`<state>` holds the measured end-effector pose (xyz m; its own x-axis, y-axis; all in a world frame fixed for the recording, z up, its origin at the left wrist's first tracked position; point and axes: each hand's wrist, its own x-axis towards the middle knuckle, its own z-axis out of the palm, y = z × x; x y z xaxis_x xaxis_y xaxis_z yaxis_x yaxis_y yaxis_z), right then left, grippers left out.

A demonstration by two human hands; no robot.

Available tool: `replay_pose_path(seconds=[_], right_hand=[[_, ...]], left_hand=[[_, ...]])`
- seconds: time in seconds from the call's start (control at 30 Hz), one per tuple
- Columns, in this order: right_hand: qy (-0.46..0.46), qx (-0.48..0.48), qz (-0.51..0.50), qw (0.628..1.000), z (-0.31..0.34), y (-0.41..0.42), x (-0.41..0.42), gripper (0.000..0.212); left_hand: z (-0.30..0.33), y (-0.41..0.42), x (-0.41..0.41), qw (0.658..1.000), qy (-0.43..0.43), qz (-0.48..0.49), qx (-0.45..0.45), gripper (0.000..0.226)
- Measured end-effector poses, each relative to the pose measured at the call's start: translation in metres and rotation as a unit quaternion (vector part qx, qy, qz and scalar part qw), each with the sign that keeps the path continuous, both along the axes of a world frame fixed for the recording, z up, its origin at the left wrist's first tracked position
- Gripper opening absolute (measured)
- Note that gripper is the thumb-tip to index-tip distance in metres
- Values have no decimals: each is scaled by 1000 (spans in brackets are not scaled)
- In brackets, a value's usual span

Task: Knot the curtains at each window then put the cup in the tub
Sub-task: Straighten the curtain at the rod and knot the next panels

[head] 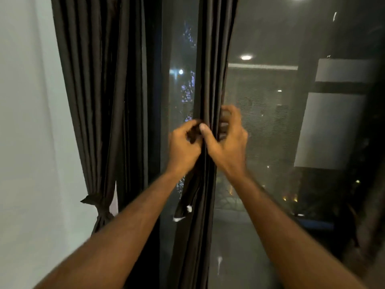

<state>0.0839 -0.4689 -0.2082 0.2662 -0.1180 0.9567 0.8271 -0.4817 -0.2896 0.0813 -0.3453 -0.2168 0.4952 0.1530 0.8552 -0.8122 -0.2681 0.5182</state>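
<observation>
A dark brown curtain (210, 65) hangs gathered into a narrow bunch in front of the window. My right hand (228, 142) grips this bunch, with its thumb across the front and its fingers curled round the back. My left hand (183, 144) pinches a dark fabric strip (187, 197) at the bunch's left side; the strip's loose end hangs down below my wrist. A second dark curtain (98, 90) at the left is tied with a knot (100, 203) low down. No cup or tub is in view.
A white wall (29, 132) fills the left side. The window glass (281, 122) with a mesh screen shows night lights outside and reflections of ceiling lamps. The right edge of the window is dark.
</observation>
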Motion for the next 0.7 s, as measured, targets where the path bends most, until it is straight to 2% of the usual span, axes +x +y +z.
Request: replay_pose_path(seconds=[0.1,0.23,0.3,0.47,0.57,0.7], right_hand=[[-20,-62,-42,997,-64,-3,-8,58],[8,-86,-178,980,-102,-2,-17,37],[10,-66,-195,978,-105,3,-21,28],[31,-2,-170,985,-110,8,-32,14],[34,-55,-137,988,-120,16,-41,20],[59,-51,-74,994,-127,24,-50,17]], left_hand=[[-52,0,-8,998,46,7,-37,41],[-71,4,-6,994,87,28,-63,28],[-70,5,-6,995,77,50,-45,22],[-75,12,-21,994,62,86,-15,13],[-79,16,-31,994,49,98,2,10],[-82,17,-42,992,42,123,4,15]])
